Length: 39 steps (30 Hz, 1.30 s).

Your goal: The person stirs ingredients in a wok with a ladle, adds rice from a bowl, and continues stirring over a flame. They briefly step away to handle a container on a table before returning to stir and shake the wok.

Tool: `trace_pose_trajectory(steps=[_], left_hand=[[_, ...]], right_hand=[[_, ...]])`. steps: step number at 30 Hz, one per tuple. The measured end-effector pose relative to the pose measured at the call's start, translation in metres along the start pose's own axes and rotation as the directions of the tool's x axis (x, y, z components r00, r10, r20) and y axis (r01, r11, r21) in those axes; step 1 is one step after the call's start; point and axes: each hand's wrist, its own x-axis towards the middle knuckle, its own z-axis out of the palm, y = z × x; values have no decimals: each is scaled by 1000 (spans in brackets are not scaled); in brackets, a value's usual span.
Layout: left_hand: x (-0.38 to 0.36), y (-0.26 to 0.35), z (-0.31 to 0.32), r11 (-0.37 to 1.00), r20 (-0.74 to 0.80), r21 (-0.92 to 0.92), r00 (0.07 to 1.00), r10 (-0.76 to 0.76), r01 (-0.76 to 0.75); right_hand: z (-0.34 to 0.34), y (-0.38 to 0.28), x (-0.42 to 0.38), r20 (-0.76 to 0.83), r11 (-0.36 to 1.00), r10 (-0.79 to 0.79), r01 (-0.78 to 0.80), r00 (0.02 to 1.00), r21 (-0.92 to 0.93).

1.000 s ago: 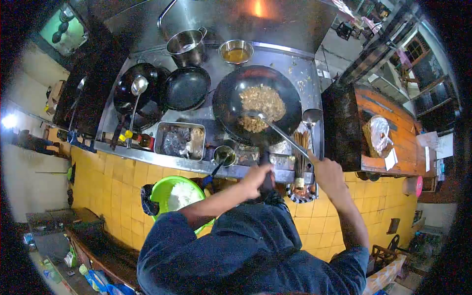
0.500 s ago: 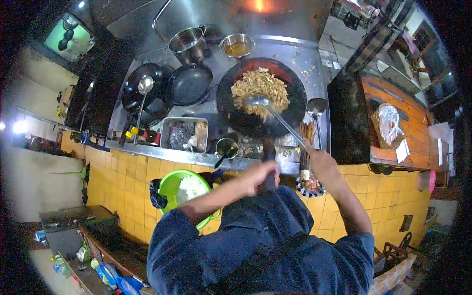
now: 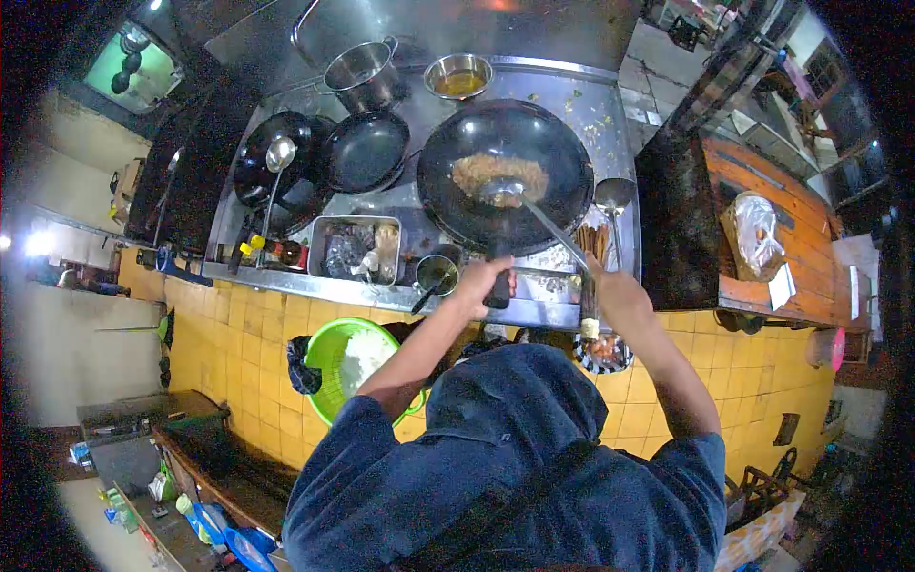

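My left hand [image 3: 490, 287] is closed round the dark handle of a black wok [image 3: 457, 212]. A brown mass of fried, shredded-looking food [image 3: 477, 172] lies across the wok's middle. In my right hand [image 3: 618, 303] is the long handle of a metal wok spatula [image 3: 553, 227]. Its head rests at the near edge of the food, inside the wok. Just beyond that hand, another long-handled metal utensil [image 3: 613, 195] lies on the steel counter, beside a bundle of brown sticks [image 3: 593, 240].
Left of the wok are black pans [image 3: 367, 153], a steel pot [image 3: 362, 76], a ladle [image 3: 279, 155], and a tray of dark bags [image 3: 353, 253]. A bowl of yellowish liquid [image 3: 458, 78] stands behind. Below the counter is a green basket [image 3: 324, 372] with white contents.
My left hand and the wok handle have moved forward. The food, spread high toward the far side before, now lies gathered lower in the wok. The spatula stays in my right hand.
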Motion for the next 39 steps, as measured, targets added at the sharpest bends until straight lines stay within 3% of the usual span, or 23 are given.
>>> trace_pose_trajectory(steps=[2, 4, 5, 7, 8, 9, 10, 13, 15, 17, 18, 22, 24, 25, 26, 27, 29, 30, 31, 33, 35, 37, 39], left_hand=[[-20, -26, 16, 995, -74, 101, 997, 2, 5], [-65, -39, 39, 986, 64, 155, 996, -66, 55], [-84, -31, 53, 987, 16, 82, 990, -138, 136], [-63, -21, 37, 958, 111, 268, 985, -131, 97], [-47, -1, 30, 967, 83, 136, 971, -226, 213], [-18, 2, 10, 994, 90, 88, 993, -73, 65], [9, -4, -8, 996, 85, 45, 993, 76, -80], [-21, -18, 19, 999, -100, 33, 995, 25, -21], [-46, -52, 24, 974, -17, -114, 980, -197, 194], [-85, -25, 47, 972, 20, -31, 973, -232, 232], [-68, -24, 29, 972, 73, 95, 973, -220, 213], [1, -8, -15, 999, 115, 36, 993, 33, -38], [2, -20, -8, 994, -44, 40, 993, 106, -104], [-47, 2, 34, 995, -243, 72, 969, -43, 62], [-50, -27, 15, 991, 109, -64, 988, -113, 121], [-78, -22, 25, 992, 173, 64, 978, -116, 106], [-81, -19, 27, 966, 61, -97, 970, -236, 242], [-63, -16, 13, 980, 67, 76, 979, -190, 185], [-37, -15, 2, 972, 54, -96, 976, -209, 214], [18, -33, -27, 982, 38, 115, 989, 145, -149], [44, -36, -40, 961, -52, 214, 981, 188, -173], [65, -39, -48, 973, -74, 78, 972, 224, -219], [59, -25, -43, 958, 13, 200, 979, 205, -203]], right_hand=[[6, -8, 10, -25, 985, 151, -152, 988, -76], [-9, -11, 2, -1, 989, 148, -148, 989, -4], [-14, -11, 2, 9, 988, 143, -143, 990, 64], [-11, 1, -2, -8, 996, 73, -72, 997, 48], [-10, 4, -3, 29, 999, 32, -33, 999, 29], [-9, 4, -6, 63, 1000, -7, 6, 998, 12], [-9, -2, -11, -48, 996, -64, 61, 997, -58], [25, 3, 6, -6, 988, 103, -103, 995, -114], [8, -6, 2, 18, 987, 139, -137, 990, -89], [-6, -7, 0, 81, 996, 89, -91, 993, 25], [10, 7, -2, 19, 997, 17, -18, 1000, 72], [0, -6, 0, 42, 998, 47, -45, 998, -53], [23, 3, 14, 27, 964, 252, -249, 967, -94], [16, 7, 15, 5, 959, 269, -267, 963, -91], [7, 9, 7, -40, 956, 270, -273, 962, -109], [-4, 9, -1, -87, 952, 270, -279, 959, -124], [-34, 7, -18, -74, 952, 304, -301, 950, 45], [-36, 5, -29, -110, 943, 318, -302, 942, 136], [-34, 3, -36, -143, 926, 336, -299, 931, 229], [-16, -4, -28, -194, 902, 370, -302, 908, 307], [-1, -24, -5, -209, 884, 415, -339, 885, 320], [43, -25, 29, -259, 907, 409, -358, 875, 224], [96, -13, 57, -194, 940, 342, -338, 920, 51]])
